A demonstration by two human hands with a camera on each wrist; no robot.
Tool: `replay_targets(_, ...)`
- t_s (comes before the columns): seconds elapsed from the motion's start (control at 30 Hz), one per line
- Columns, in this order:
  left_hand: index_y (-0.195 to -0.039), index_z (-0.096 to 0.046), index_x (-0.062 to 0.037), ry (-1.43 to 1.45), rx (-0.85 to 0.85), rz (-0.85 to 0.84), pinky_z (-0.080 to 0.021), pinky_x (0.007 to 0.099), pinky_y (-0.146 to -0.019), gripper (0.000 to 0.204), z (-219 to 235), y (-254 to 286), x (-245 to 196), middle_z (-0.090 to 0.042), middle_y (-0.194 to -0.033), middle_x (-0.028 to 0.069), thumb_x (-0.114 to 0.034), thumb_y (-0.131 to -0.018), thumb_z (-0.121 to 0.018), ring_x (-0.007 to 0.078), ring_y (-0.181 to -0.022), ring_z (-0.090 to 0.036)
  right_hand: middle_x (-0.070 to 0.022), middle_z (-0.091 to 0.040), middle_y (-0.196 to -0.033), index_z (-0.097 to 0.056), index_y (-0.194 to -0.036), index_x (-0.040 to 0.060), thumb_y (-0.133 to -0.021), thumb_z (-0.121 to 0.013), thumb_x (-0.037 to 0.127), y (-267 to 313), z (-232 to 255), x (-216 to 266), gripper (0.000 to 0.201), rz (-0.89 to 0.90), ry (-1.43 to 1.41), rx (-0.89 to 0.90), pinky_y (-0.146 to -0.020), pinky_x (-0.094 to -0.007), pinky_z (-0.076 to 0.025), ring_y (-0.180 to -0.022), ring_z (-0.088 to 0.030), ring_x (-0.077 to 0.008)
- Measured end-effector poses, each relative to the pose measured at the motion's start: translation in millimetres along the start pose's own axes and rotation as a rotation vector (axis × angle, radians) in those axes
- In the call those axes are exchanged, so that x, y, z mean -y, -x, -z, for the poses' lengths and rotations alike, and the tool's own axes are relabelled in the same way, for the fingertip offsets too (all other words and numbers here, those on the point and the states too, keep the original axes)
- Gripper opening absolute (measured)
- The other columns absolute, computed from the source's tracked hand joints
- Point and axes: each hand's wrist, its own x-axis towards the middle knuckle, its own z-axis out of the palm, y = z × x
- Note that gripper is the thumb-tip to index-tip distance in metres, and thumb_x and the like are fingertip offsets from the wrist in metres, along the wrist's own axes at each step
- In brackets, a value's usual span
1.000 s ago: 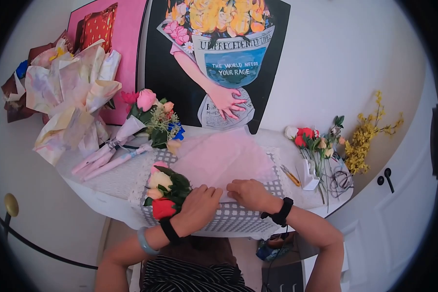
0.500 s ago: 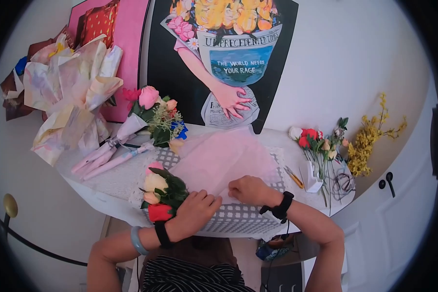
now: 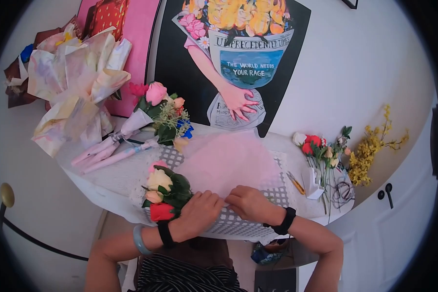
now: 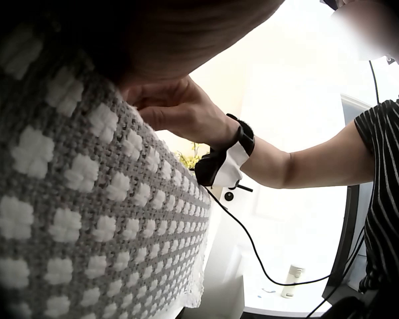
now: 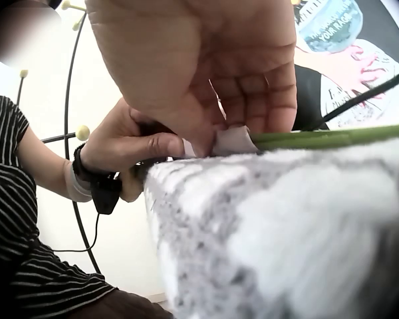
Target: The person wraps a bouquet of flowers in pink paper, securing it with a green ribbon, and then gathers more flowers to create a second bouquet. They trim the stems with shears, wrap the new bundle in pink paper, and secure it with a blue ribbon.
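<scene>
Left hand (image 3: 199, 210) and right hand (image 3: 250, 202) pinch paper (image 5: 234, 141) beside green stem (image 5: 332, 137). Roses (image 3: 159, 180) lie on cloth (image 3: 243, 221), left. Slack pinch could loosen wrap; hard tug, tear it.

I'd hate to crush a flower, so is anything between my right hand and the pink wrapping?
Nothing visible. Your right hand touches the near edge of the pink wrapping; the red flower lies beyond your left hand.
</scene>
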Motion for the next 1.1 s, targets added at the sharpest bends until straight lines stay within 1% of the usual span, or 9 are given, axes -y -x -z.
replay_targets(0.17, -0.087, -0.056, -0.0052, 0.07, 0.03, -0.116, -0.042, 0.0302, -0.067, 0.019, -2, -3, -11, -0.051, -0.078, 0.0043, -0.009, -0.069, -0.054, 0.0198, -0.077, -0.052, -0.0099, -0.053, -0.073, -0.056, -0.08, 0.0028, -0.07, -0.062, 0.007, 26, 9, 20, 0.012, -0.06, 0.051, 0.044, -0.059, -0.0377, -0.047, -0.07, -0.055, -0.0287)
replay_targets(0.27, -0.085, -0.056, -0.0059, 0.131, -0.024, -0.203, -0.042, 0.0298, -0.066, 0.016, -6, -6, -15, -0.05, -0.078, 0.0039, -0.01, -0.069, -0.054, 0.0191, -0.077, -0.052, -0.0109, -0.053, -0.072, -0.056, -0.078, 0.0016, -0.071, -0.059, 0.006, 34, 13, 30, 0.009, -0.101, 0.064, 0.056, -0.057, -0.0375, -0.047, -0.069, -0.055, -0.0288)
replay_targets(0.47, -0.074, -0.054, -0.0072, 0.127, -0.067, -0.107, -0.04, 0.0291, -0.066, 0.007, -2, -8, -12, -0.048, -0.078, 0.0052, -0.012, -0.068, -0.055, 0.0192, -0.076, -0.05, -0.0117, -0.053, -0.072, -0.057, -0.081, 0.0007, -0.072, -0.058, 0.005, 28, 11, 22, 0.01, -0.135, 0.005, 0.063, -0.059, -0.0384, -0.047, -0.071, -0.055, -0.0298)
replay_targets(0.57, -0.079, -0.057, -0.0073, 0.106, -0.005, -0.068, -0.039, 0.0318, -0.067, 0.012, -1, -10, -12, -0.048, -0.076, 0.0039, -0.012, -0.069, -0.056, 0.0205, -0.077, -0.049, -0.0123, -0.053, -0.074, -0.058, -0.082, 0.0019, -0.072, -0.059, 0.004, 25, 11, 20, 0.01, -0.192, -0.082, 0.039, -0.061, -0.0391, -0.047, -0.072, -0.055, -0.0309)
replay_targets(0.7, -0.076, -0.059, -0.0091, 0.087, 0.018, -0.016, -0.037, 0.033, -0.067, 0.006, -3, -16, -18, -0.05, -0.074, 0.0028, -0.011, -0.07, -0.057, 0.0209, -0.075, -0.049, -0.0132, -0.054, -0.076, -0.06, -0.083, 0.0035, -0.074, -0.06, 0.003, 25, 10, 12, 0.009, -0.249, -0.175, 0.06, -0.063, -0.0389, -0.046, -0.074, -0.056, -0.0323)
replay_targets(0.8, -0.076, -0.061, -0.0107, 0.088, 0.07, 0.025, -0.037, 0.0339, -0.067, 0.005, -7, -22, -17, -0.054, -0.073, 0.0021, -0.011, -0.072, -0.058, 0.021, -0.075, -0.052, -0.0144, -0.054, -0.076, -0.057, -0.081, 0.0018, -0.075, -0.06, 0.004, 22, 14, 5, 0.007, -0.383, -0.392, 0.148, -0.065, -0.0394, -0.046, -0.077, -0.056, -0.0332)
replay_targets(0.9, -0.076, -0.063, -0.011, 0.093, 0.175, 0.054, -0.039, 0.036, -0.066, 0.006, -7, -29, -14, -0.058, -0.073, 0.0042, -0.011, -0.074, -0.058, 0.0228, -0.075, -0.056, -0.0125, -0.053, -0.075, -0.053, -0.078, 0.0028, -0.074, -0.063, 0.008, 23, 18, 13, 0.012, -0.605, -0.555, 0.095, -0.065, -0.0396, -0.043, -0.077, -0.054, -0.0312)
replay_targets(1.0, -0.074, -0.064, -0.0098, 0.126, 0.324, 0.066, -0.042, 0.0401, -0.063, 0.009, -5, -40, -9, -0.061, -0.072, 0.0095, -0.015, -0.075, -0.057, 0.0271, -0.074, -0.06, -0.0093, -0.052, -0.074, -0.05, -0.076, 0.0052, -0.072, -0.065, 0.011, 31, 11, 27, 0.016, -0.207, 0.156, -0.155, -0.065, -0.0376, -0.04, -0.076, -0.052, -0.0272)
replay_targets(1.1, -0.073, -0.065, -0.0081, 0.211, 0.484, 0.106, -0.045, 0.0432, -0.062, 0.015, -4, -53, 2, -0.062, -0.072, 0.0136, -0.019, -0.077, -0.056, 0.0313, -0.074, -0.061, -0.0065, -0.05, -0.074, -0.051, -0.076, 0.007, -0.07, -0.066, 0.012, 37, 9, 34, 0.017, -0.187, 0.308, -0.128, -0.065, -0.0344, -0.038, -0.074, -0.05, -0.024)
